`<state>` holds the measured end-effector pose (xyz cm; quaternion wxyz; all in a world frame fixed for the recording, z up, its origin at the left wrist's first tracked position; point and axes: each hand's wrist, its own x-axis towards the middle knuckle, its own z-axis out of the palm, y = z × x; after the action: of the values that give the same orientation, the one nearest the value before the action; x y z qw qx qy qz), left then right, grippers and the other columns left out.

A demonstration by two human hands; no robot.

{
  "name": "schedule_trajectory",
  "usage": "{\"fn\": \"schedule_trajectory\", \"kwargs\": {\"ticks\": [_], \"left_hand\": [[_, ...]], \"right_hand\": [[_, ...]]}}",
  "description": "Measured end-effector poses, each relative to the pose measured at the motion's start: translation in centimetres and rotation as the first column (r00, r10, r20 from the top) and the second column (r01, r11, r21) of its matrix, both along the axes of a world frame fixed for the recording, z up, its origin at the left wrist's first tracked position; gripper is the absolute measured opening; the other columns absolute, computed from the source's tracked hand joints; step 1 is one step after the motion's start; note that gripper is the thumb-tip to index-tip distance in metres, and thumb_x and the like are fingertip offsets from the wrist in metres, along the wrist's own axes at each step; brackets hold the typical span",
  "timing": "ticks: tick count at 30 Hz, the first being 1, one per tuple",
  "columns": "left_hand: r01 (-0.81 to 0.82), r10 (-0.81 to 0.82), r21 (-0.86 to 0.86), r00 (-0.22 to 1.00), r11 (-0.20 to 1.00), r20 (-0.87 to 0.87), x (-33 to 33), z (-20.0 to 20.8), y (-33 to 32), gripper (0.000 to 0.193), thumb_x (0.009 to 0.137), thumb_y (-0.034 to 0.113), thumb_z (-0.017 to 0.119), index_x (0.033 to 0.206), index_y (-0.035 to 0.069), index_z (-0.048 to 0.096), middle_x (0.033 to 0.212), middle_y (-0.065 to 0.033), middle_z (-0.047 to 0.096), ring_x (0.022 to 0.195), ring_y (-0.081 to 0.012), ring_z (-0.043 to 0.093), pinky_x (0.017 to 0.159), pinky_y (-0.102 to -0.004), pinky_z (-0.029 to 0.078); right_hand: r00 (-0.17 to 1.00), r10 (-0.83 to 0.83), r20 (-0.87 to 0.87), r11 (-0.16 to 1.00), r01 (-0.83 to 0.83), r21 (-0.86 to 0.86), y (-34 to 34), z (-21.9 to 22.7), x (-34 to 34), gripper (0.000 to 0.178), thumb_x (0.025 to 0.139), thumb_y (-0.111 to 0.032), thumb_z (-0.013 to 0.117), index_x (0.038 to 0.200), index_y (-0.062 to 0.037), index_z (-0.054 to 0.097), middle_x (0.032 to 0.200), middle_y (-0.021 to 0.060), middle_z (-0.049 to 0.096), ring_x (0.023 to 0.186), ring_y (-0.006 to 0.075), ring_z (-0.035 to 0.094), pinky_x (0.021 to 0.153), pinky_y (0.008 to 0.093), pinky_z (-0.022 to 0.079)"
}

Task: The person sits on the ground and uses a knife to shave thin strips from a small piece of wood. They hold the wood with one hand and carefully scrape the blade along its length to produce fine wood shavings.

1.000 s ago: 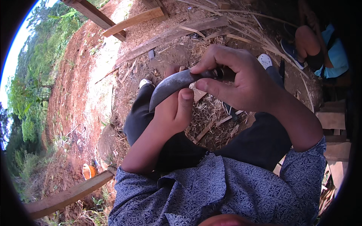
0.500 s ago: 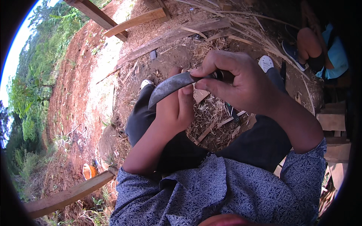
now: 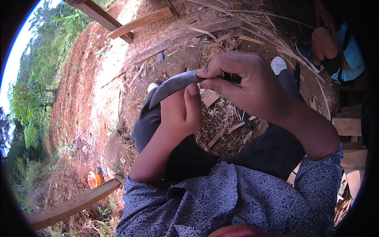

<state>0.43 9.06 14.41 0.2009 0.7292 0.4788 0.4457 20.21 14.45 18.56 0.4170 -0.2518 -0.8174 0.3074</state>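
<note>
A knife with a broad, curved grey blade [image 3: 172,87] is up in front of me, its tip pointing left and down. My right hand [image 3: 248,85] is closed on it, thumb and forefinger pinching the base of the blade; the palm side hides most of the handle. Just under the blade, my left hand [image 3: 181,106] is closed with its thumb raised by the blade's lower edge. The blade covers part of the left fingers, so whatever they hold, if anything, is hidden. Below both hands are my dark trouser legs [image 3: 260,148].
Wood shavings [image 3: 221,134] and a small wood block [image 3: 210,98] lie between my feet. A long plank [image 3: 177,37] and thin strips [image 3: 272,43] lie ahead. At the right sits another person [image 3: 325,45]. An orange container [image 3: 94,179] and a wooden beam [image 3: 75,204] are at lower left.
The knife has shifted slightly left and up, with its blade turned a little. My right hand has moved slightly with it; the left thumb is a little higher.
</note>
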Motion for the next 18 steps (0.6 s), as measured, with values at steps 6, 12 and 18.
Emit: {"fn": "schedule_trajectory", "kwargs": {"ticks": [6,12,18], "left_hand": [[0.0,0.001,-0.035,1.0,0.999,0.025,-0.17,0.19,0.03,0.03,0.105,0.017,0.043,0.112,0.0,0.067,0.087,-0.0193,0.063,0.079,-0.041,0.062,0.073,-0.0478,0.046],[0.024,-0.026,0.046,0.998,0.999,0.056,0.24,0.31,0.37,0.046,0.114,0.035,0.033,0.108,-0.001,0.06,0.075,-0.0022,0.054,0.063,-0.0094,0.046,0.057,-0.028,0.034],[0.029,-0.014,-0.125,0.992,0.992,0.126,0.22,0.63,0.05,0.03,0.11,0.02,0.04,0.103,0.0,0.061,0.079,-0.0138,0.057,0.068,-0.0282,0.056,0.065,-0.0397,0.042]], "right_hand": [[1.0,-0.024,-0.005,0.999,0.024,-0.033,-0.11,0.12,-0.27,0.013,0.089,-0.01,0.077,0.1,-0.004,0.074,0.091,0.0113,0.076,0.086,0.0268,0.076,0.074,0.0366,0.059],[0.998,-0.064,0.029,0.998,0.064,0.023,0.08,-0.16,-0.39,0.013,0.088,-0.011,0.078,0.1,-0.005,0.075,0.09,0.0114,0.077,0.085,0.0276,0.076,0.073,0.0371,0.059],[0.994,-0.107,0.035,0.977,0.099,0.188,0.38,-0.24,-0.4,0.014,0.088,-0.013,0.078,0.1,-0.0052,0.075,0.094,0.0119,0.077,0.085,0.0282,0.076,0.074,0.0377,0.06]]}}
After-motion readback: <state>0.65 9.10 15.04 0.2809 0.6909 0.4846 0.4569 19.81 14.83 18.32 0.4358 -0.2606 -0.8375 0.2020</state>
